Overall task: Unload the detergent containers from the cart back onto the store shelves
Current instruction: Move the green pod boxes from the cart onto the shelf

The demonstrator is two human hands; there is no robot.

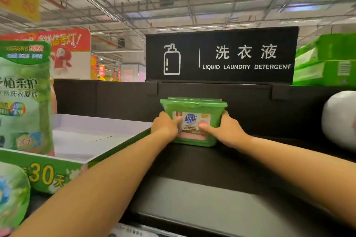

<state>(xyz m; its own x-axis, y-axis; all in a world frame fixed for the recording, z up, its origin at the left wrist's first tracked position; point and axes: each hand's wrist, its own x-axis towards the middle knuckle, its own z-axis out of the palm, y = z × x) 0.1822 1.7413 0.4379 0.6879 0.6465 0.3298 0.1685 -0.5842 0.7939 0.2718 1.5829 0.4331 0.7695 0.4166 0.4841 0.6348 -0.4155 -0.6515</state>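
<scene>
Both arms stretch out over the top shelf (192,161), a dark flat surface. On it, close to the black back panel, sits a green detergent tub (193,121) with a clip-on green lid and a white and pink label on its front. The left hand (165,126) grips the tub's left side, its fingers curled round the edge and the thumb lying across the label. The right hand (223,131) grips the right side the same way, thumb pressed onto the lower part of the label. The tub stands upright with its base on the shelf. Straight above it hangs a black sign (221,55) reading "LIQUID LAUNDRY DETERGENT". To the left is a green cardboard display tray (57,171) holding a tall green pouch (25,98). On the far right a white rounded pack (341,119) rests on the same shelf, well apart from the tub.
</scene>
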